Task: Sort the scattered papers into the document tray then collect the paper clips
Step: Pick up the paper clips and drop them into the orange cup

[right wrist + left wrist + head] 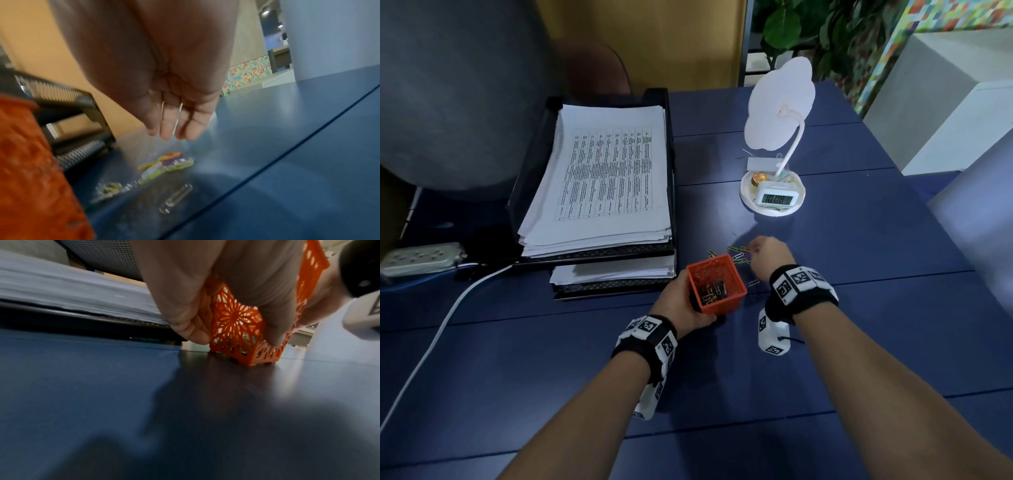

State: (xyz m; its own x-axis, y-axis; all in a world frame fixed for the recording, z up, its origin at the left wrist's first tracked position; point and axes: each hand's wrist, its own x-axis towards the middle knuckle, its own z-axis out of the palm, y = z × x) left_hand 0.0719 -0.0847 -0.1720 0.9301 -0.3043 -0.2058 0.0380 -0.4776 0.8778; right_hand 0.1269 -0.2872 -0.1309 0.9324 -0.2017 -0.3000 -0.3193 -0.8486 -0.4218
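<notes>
On the blue table stands a small orange lattice box (726,306) (236,324) (30,162); my left hand (681,308) (185,305) grips it from the near side, thumb and fingers around its walls. Several paper clips lie inside it. Just beyond the box, several coloured paper clips (738,254) (164,164) lie loose on the table, and a clear one (753,283) (176,198) lies nearer me. My right hand (770,260) (170,113) hovers over them with its fingers pointing down, relaxed and empty. A paper stack (606,171) (72,293) fills the black two-tier document tray (668,113) (68,104).
A white cloud-shaped desk lamp (780,102) stands at the back right, its dish base (748,198) holding a small digital clock (774,198). A power strip (421,258) and white cable (448,318) lie at the left. The table's right edge runs beside a white cabinet (945,130).
</notes>
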